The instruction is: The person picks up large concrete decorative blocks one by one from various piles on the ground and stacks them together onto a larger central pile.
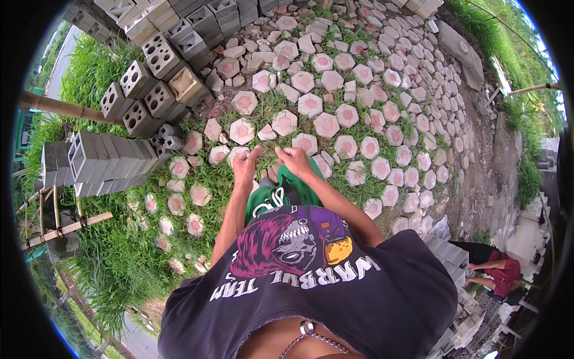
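My left hand and my right hand are held out in front of my body, a short gap apart. Both have curled fingers, with the thumbs angled toward each other. Nothing shows in either hand, though the undersides of the fingers are hidden. Below them are my green shorts and dark printed shirt. Hexagonal paving blocks with reddish centres lie on the ground just beyond my hands, grass growing between them.
At the left are stacked grey concrete blocks and blocks with round holes. A bamboo pole crosses there. To the lower right, a person in a red top bends beside more grey blocks. A bare dirt strip runs along the right.
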Available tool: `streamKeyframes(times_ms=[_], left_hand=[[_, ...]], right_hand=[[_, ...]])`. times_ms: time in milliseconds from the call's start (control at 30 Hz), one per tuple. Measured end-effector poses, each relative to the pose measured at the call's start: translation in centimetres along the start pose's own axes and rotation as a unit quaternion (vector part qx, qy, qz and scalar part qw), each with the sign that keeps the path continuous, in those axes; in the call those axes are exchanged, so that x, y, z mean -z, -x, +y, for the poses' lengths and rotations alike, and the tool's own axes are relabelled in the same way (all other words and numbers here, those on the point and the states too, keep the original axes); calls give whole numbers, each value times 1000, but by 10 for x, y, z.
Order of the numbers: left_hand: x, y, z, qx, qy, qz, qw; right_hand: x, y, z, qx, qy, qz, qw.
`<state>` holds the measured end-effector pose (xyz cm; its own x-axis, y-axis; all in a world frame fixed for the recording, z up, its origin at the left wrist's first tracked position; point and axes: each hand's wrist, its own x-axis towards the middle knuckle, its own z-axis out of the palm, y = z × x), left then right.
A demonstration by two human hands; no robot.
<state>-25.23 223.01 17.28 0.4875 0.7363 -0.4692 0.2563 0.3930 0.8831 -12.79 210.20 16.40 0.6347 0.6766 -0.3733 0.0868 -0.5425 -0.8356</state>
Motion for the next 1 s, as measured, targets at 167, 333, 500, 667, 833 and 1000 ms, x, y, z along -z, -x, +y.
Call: streamKeyframes(times_ms=[167,333,500,667,833,1000], left_hand=[[-12,-50,25,30,16,-4,999],[-34,-129,48,31,56,-12,998],[-60,-229,75,19,74,45,996],[-87,-301,124,7,100,78,992],[-141,-351,137,-23,-33,94,995],[-162,-387,157,-26,-124,78,989]], right_hand=[[7,-62,-1,-14,-22,31,999],[23,-161,-3,15,-15,-13,1000],[53,-293,-40,38,-14,-94,995],[91,-386,-94,59,-42,-96,993],[113,-446,-72,-8,-139,-101,985],[134,-479,-66,-40,-144,-133,980]])
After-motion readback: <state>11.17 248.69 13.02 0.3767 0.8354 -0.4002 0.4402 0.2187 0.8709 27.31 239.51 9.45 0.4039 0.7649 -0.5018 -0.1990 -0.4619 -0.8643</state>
